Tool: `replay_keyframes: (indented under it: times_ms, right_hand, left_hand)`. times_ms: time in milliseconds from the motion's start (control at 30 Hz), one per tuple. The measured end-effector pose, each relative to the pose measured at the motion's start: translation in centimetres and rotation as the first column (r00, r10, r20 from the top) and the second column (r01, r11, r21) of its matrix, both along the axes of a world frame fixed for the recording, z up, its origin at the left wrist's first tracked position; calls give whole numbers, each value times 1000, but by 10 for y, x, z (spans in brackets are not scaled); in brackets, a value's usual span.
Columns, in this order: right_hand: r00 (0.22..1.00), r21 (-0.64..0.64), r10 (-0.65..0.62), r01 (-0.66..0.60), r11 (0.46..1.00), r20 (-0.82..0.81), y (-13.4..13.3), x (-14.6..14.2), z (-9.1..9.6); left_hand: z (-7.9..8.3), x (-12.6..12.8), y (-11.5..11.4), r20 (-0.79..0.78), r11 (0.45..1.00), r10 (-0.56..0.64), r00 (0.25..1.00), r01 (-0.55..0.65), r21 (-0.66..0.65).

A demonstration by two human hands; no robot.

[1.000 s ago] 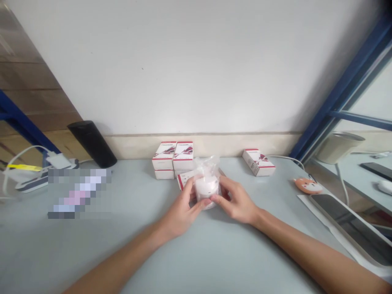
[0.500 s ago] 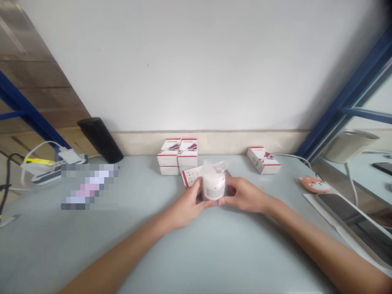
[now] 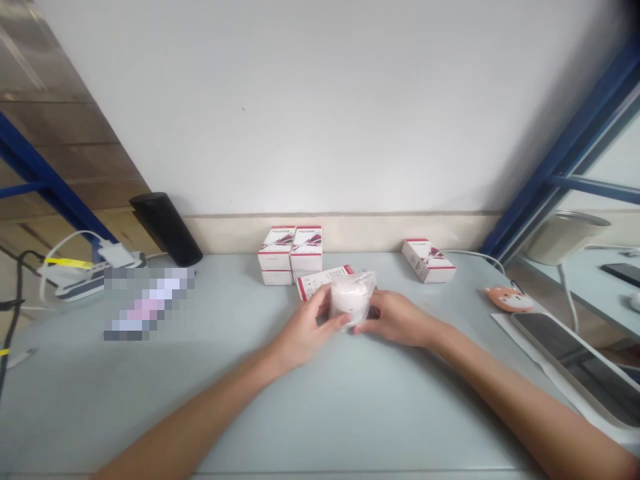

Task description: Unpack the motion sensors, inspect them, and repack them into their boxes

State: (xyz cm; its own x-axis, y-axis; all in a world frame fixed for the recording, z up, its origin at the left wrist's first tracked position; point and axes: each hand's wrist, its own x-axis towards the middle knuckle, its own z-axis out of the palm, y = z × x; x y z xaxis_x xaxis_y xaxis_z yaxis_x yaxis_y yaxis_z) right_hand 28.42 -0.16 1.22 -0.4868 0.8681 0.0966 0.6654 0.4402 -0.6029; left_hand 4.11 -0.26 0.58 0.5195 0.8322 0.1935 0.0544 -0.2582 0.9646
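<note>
**White round item in a clear plastic bag grasped between both hands**

The left hand (image 3: 305, 327) is curled, not clenched, with its fingers (image 3: 333, 321) wrapped against the near left side of the white round item (image 3: 346, 300). The right hand (image 3: 393, 319) is likewise half closed, its fingertips pressed against the item's right side. The item is thus held upright between the two palms, just above the counter (image 3: 350, 413), though whether it touches the surface cannot be told. The clear plastic bag (image 3: 363, 283) is gathered loosely around it, with its crumpled top standing up behind.

A flat white carton with a red edge (image 3: 320, 283) lies just behind the item, partly hidden by it. Farther behind the item, two stacks of white and red boxes (image 3: 291, 255) stand side by side against the wall. A single white and red box (image 3: 427, 261) lies to the right of the item, well apart. Farther right of the item are an orange fox-faced object (image 3: 507, 300) and a dark glass-fronted tablet (image 3: 570, 360). Well to the left of the item, a black cylinder (image 3: 167, 229) and a power strip (image 3: 75, 287) are seen, beside a pixelated patch (image 3: 147, 305) whose contents cannot be made out.
</note>
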Motion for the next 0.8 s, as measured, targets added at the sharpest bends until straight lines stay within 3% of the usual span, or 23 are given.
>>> replay_keyframes:
  times_ms: [233,567,667,800]
  right_hand:
    - [999,27,0,-1,1000,49,-2,0,-2]
    - [995,55,-4,-1,999,97,-5,-4,0]
    - [999,52,4,-6,999,37,-4,-3,-4]
    - [978,-11,40,-43,999,-204,-3,-5,-4]
  left_hand:
    - [-2,-3,4,-1,994,-99,995,99,-49]
    - [-8,-2,5,21,996,-65,998,66,-60]
    - [-3,0,2,93,993,-58,994,67,-97]
    - [9,2,1,214,985,49,976,-12,-174]
